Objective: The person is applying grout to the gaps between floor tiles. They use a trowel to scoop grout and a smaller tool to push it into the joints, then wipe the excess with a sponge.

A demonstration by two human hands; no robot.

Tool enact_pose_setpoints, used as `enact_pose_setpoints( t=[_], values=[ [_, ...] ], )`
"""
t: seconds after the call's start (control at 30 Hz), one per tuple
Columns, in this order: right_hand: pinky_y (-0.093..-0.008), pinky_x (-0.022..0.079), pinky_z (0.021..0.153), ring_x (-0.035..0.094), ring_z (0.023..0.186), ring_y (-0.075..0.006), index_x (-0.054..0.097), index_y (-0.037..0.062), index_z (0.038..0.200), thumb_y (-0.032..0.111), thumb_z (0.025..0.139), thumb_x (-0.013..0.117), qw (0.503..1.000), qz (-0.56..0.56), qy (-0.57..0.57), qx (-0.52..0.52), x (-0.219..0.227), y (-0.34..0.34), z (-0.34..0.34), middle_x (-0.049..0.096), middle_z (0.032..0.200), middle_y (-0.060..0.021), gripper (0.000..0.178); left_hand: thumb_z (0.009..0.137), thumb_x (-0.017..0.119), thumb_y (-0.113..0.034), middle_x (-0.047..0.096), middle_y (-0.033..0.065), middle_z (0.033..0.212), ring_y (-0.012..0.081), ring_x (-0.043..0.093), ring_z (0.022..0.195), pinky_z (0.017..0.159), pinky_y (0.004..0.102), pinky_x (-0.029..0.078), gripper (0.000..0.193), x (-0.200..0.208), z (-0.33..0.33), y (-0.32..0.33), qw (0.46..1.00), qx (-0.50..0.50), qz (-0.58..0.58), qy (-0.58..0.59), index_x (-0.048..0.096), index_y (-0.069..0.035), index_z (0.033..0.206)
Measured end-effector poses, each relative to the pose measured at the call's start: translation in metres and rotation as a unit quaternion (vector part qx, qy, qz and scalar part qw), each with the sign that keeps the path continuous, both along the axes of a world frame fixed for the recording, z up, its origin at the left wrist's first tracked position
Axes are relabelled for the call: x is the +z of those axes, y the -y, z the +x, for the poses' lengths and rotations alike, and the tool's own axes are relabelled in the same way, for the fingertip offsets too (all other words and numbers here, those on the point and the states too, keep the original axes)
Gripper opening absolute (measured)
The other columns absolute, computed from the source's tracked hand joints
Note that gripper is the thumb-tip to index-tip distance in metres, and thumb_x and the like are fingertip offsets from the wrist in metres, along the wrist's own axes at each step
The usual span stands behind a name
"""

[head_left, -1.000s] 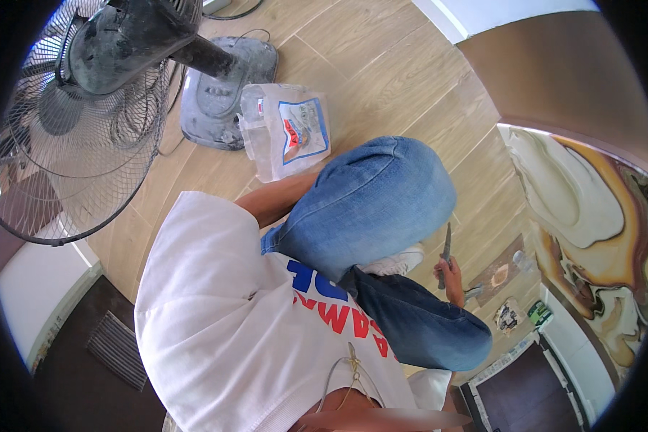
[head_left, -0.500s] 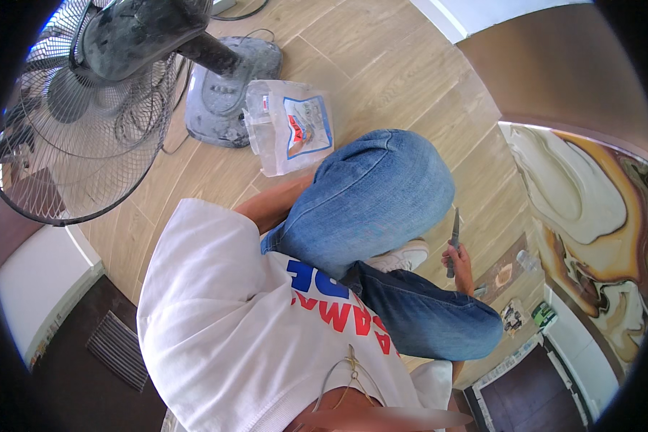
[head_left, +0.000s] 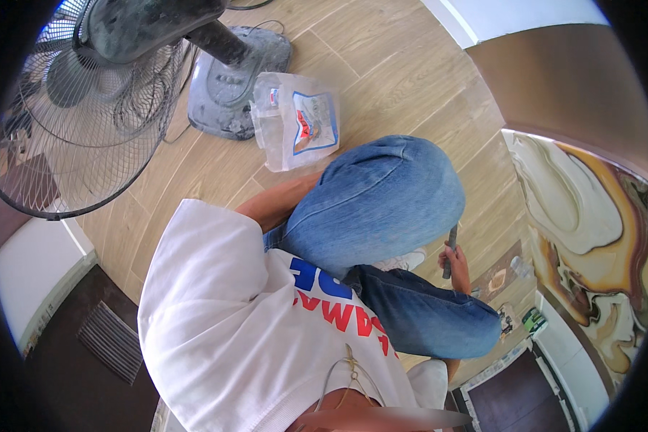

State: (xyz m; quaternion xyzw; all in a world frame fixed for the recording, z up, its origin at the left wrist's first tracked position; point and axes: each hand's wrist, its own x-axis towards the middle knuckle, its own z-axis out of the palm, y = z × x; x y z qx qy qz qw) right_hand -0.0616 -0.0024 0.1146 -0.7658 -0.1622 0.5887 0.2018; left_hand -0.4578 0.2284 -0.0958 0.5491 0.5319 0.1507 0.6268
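At centre right, a dark tool (head_left: 449, 248) is gripped in the closed right hand (head_left: 456, 261) beside the raised knee (head_left: 381, 198). The left hand is hidden. The knee could be struck if the grip slipped.

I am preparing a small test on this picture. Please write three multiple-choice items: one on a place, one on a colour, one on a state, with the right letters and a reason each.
1. Where does the clear plastic bag lie?
A. on the floor beside the fan base
B. on the knee
C. on the white ledge

2. What colour are the jeans?
A. black
B. blue
C. green

3. What is the right hand doing?
A. lying open
B. gripping a slim dark tool
C. touching the fan

Answers: A, the bag touches the grey fan base; B, blue denim covers the knee; B, the fingers wrap around the tool.
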Motion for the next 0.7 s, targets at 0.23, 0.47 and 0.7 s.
enact_pose_setpoints(
  t=[0.23,0.47,0.7],
  values=[
    [-0.028,0.049,0.071,0.06,0.077,-0.0123,0.056,0.0033,0.133,0.029,0.104,0.061,1.0,0.018,-0.002,-0.009,0.002,-0.009,0.009,0.063,0.09,-0.0041,0.039,0.096,0.064,-0.034,0.066,0.0137,0.12,0.0278,0.062,0.117,0.1,0.0427,0.049,0.042,-0.001,-0.011,-0.005,1.0,-0.004,-0.009,0.0,0.06,-0.012,0.131],
    [-0.0276,0.047,0.065,0.055,0.071,-0.0088,0.057,0.0048,0.128,0.025,0.105,0.059,0.995,0.089,-0.008,0.032,0.003,-0.03,0.013,0.056,0.079,0.0012,0.031,0.097,0.064,-0.037,0.066,0.0128,0.121,0.0268,0.061,0.118,0.101,0.0424,0.049,0.042,0.004,-0.016,-0.006,1.0,-0.005,0.009,0.023,0.06,-0.011,0.131],
    [-0.0323,0.047,0.06,0.057,0.069,-0.0156,0.053,-0.0002,0.13,0.024,0.097,0.068,0.944,0.25,0.216,0.023,-0.188,0.047,0.066,0.061,0.085,-0.0082,0.043,0.098,0.064,-0.039,0.066,0.012,0.122,0.0257,0.061,0.12,0.102,0.0421,0.049,0.044,0.076,-0.02,-0.066,0.995,-0.006,0.048,0.091,0.06,-0.01,0.131]
  ],
)
